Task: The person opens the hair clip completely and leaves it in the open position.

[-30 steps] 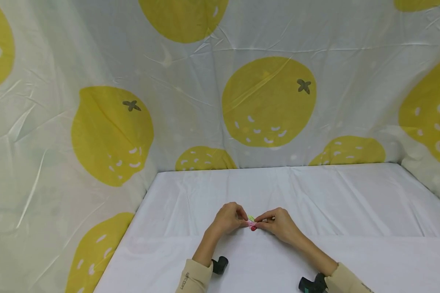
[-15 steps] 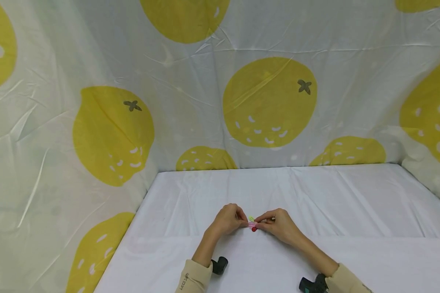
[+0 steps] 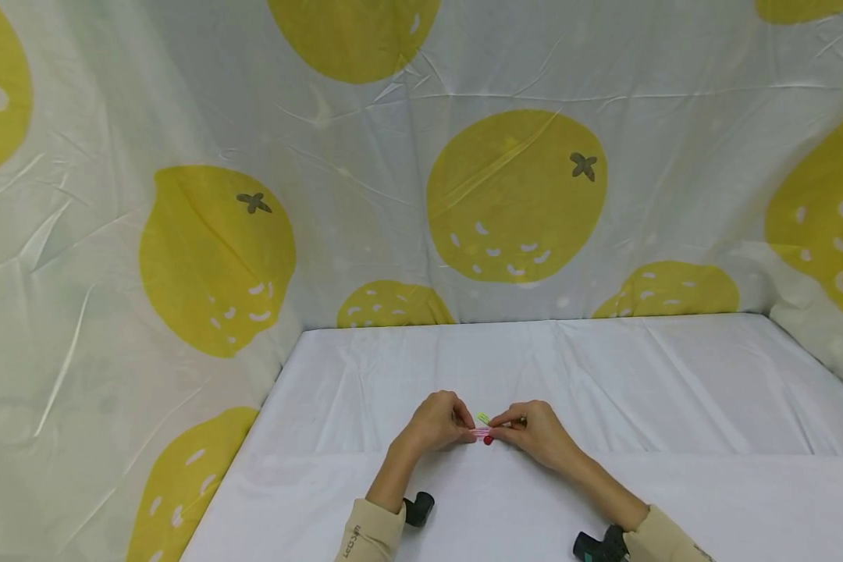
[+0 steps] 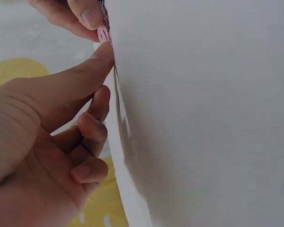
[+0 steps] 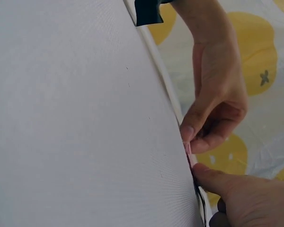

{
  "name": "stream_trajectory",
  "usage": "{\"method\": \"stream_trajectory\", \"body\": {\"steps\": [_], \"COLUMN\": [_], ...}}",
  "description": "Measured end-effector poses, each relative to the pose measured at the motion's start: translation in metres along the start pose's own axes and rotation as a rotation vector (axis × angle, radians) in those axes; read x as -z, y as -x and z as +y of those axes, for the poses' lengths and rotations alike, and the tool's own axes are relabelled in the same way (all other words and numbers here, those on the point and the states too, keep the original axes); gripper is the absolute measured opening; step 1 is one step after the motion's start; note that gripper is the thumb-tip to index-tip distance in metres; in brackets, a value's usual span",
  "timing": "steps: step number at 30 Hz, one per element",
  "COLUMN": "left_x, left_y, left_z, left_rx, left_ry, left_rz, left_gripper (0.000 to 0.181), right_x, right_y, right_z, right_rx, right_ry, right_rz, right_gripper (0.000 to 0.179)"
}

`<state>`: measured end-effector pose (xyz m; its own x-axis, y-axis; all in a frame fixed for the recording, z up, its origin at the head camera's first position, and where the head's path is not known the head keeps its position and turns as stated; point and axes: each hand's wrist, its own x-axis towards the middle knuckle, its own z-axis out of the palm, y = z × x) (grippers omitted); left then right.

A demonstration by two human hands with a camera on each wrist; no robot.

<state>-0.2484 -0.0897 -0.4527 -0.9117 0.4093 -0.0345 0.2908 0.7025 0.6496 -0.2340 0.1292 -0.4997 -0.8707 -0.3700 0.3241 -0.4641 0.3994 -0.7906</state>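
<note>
Near the middle of the table, in the head view, a small pink striped piece (image 3: 481, 432) stretches between my two hands. My left hand (image 3: 439, 420) pinches its left end between thumb and forefinger. At its right end, my right hand (image 3: 539, 432) pinches it the same way. The left wrist view shows a short bit of the pink piece (image 4: 104, 34) with dark slits between the fingertips. Just behind it lies a thin light-green looped piece (image 3: 483, 418). A small round red thing (image 3: 488, 440) sits right in front, near the right fingertips.
A white cloth (image 3: 604, 382) with soft creases covers the table. Behind and to the left hangs a pale curtain (image 3: 365, 195) printed with yellow lemons. Black wrist devices (image 3: 419, 509) sit at the sleeve cuffs.
My left hand has shifted very slightly left, and a bit more of the pink piece shows between the fingertips. My right hand stays almost in place.
</note>
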Motion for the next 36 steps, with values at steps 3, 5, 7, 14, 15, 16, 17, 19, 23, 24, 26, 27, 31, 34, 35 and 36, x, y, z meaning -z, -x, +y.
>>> {"method": "stream_trajectory", "body": {"steps": [3,5,7,14,15,16,17,19,23,24,26,27,31,34,35,36], "left_x": [0.0,-0.001,-0.001,-0.001,-0.001,0.0,0.0,0.0,0.001,0.002,0.003,0.003,0.005,0.006,0.006,0.006], "left_y": [0.0,-0.001,-0.001,-0.001,-0.001,-0.001,-0.001,0.0,0.0,0.0,-0.001,-0.001,-0.003,-0.004,-0.004,-0.004], "left_z": [0.0,-0.001,-0.002,-0.002,-0.002,-0.002,-0.002,-0.002,-0.002,-0.002,-0.002,-0.002,-0.001,-0.001,-0.001,-0.001], "left_rx": [-0.011,-0.02,-0.03,-0.077,-0.082,-0.087,-0.089,-0.098,-0.097,-0.101,-0.111,-0.121,-0.17,-0.196,-0.203,-0.205], "left_ry": [-0.014,-0.031,-0.049,-0.099,-0.105,-0.11,-0.112,-0.109,-0.072,-0.061,-0.04,-0.034,-0.017,0.002,0.014,0.03], "left_rz": [0.003,0.008,0.014,0.022,0.02,0.019,0.016,0.018,0.041,0.051,0.074,0.088,0.143,0.179,0.189,0.197], "left_gripper": [0.013,0.013,0.012,0.011,0.011,0.011,0.011,0.011,0.012,0.012,0.011,0.01,0.007,0.007,0.007,0.007], "right_x": [0.0,-0.001,-0.001,-0.002,-0.001,-0.001,-0.001,0.0,0.002,0.003,0.005,0.007,0.012,0.014,0.015,0.015], "right_y": [0.0,0.0,0.0,-0.001,-0.001,-0.001,-0.001,-0.001,-0.001,-0.002,-0.002,-0.003,-0.005,-0.006,-0.006,-0.006], "right_z": [0.001,0.001,0.001,0.004,0.004,0.003,0.003,0.002,0.0,-0.001,-0.003,-0.004,-0.007,-0.008,-0.009,-0.009], "right_rx": [0.011,0.021,0.037,0.122,0.136,0.148,0.156,0.159,0.125,0.112,0.089,0.081,0.071,0.043,0.024,0.003], "right_ry": [0.014,0.011,0.008,0.079,0.099,0.113,0.124,0.128,0.079,0.069,0.04,0.036,0.027,0.009,-0.006,-0.022], "right_rz": [0.004,-0.002,-0.011,-0.028,-0.027,-0.024,-0.02,-0.012,-0.006,0.004,0.03,0.05,0.12,0.139,0.141,0.142], "right_gripper": [0.01,0.011,0.011,0.007,0.006,0.006,0.005,0.004,0.005,0.006,0.006,0.006,0.006,0.007,0.008,0.008]}}
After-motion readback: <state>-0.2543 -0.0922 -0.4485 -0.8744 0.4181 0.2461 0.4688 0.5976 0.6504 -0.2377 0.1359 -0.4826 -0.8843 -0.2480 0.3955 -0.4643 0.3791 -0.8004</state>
